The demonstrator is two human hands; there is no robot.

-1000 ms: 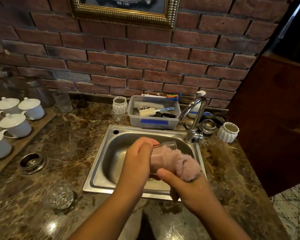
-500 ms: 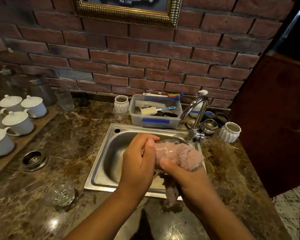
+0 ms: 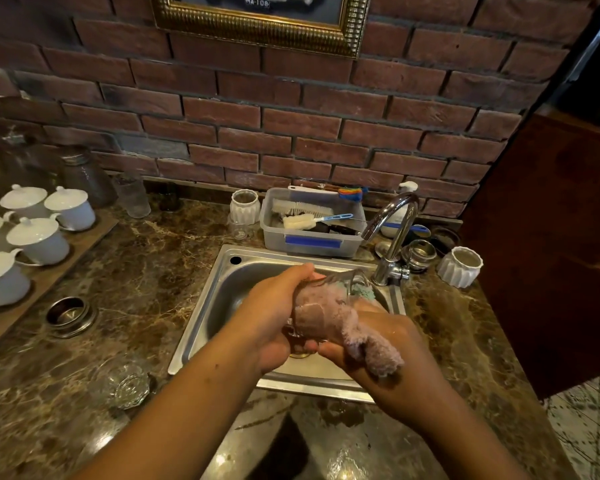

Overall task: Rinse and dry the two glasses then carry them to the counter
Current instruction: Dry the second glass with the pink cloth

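Over the steel sink [image 3: 201, 317] my left hand [image 3: 274, 313] grips a clear glass [image 3: 347, 282] that lies on its side, mouth toward the tap. A pink cloth [image 3: 329, 323] is stuffed inside the glass and trails out over my right hand [image 3: 381, 337], which holds the cloth from below. The second clear glass [image 3: 127, 386] stands upright on the marble counter [image 3: 146, 282] left of the sink, apart from both hands.
A chrome tap [image 3: 392, 233] curves over the sink's back right corner. Behind the sink sits a plastic tub [image 3: 309, 242] of brushes. White lidded cups [image 3: 37, 237] fill a wooden board at left. A small steel bowl [image 3: 68, 315] and white ribbed cup [image 3: 459, 266] stand nearby.
The glass has turned in my left hand and tipped more toward the tap. My right hand has pushed the cloth further in and twisted, so the loose end now hangs to the right.
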